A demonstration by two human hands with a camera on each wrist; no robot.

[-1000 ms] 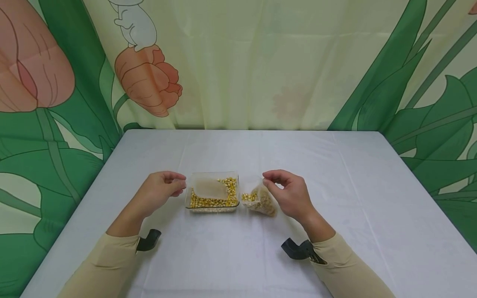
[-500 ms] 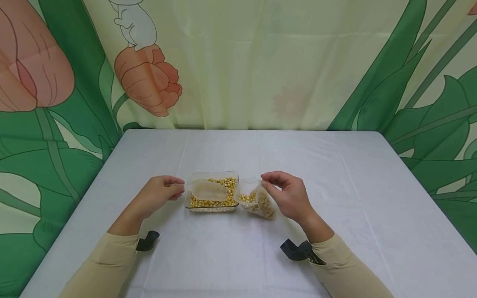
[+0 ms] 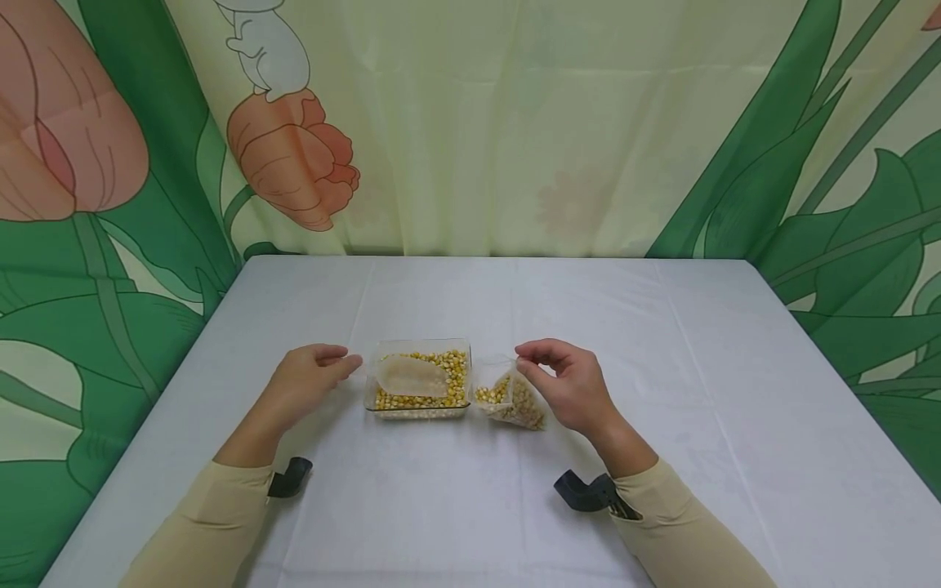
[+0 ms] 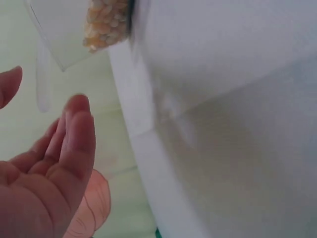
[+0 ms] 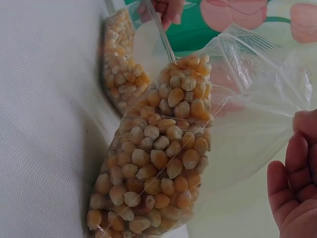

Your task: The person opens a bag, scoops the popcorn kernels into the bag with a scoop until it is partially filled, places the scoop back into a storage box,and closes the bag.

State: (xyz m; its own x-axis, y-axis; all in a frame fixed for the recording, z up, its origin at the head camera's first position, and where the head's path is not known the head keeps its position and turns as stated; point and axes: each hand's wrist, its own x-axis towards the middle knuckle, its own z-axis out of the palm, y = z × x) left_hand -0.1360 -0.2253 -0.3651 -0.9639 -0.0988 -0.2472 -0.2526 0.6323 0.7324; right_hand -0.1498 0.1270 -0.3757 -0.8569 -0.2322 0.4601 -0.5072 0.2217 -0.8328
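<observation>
A clear rectangular container (image 3: 418,413) of yellow corn kernels (image 3: 457,371) stands mid-table. A translucent scoop (image 3: 412,377) lies on the kernels, and its pale handle (image 4: 43,84) juts out past the container in the left wrist view. Beside that handle is my left hand (image 3: 307,380), thumb spread from the fingers, holding nothing. To the container's right, a clear zip bag (image 5: 158,153) part-filled with kernels rests on the table, its top gathered upward. The fingertips of my right hand (image 3: 577,388) pinch the bag's upper edge.
A white cloth (image 3: 412,506) covers the table. Behind it hangs a curtain (image 3: 478,147) printed with tulips and leaves. Black camera mounts (image 3: 292,478) stick out at both wrists, low over the cloth.
The scoop has come down and left onto the kernels, and my left fingers have spread away from its handle. The right hand keeps its pinch on the bag, which has shifted slightly.
</observation>
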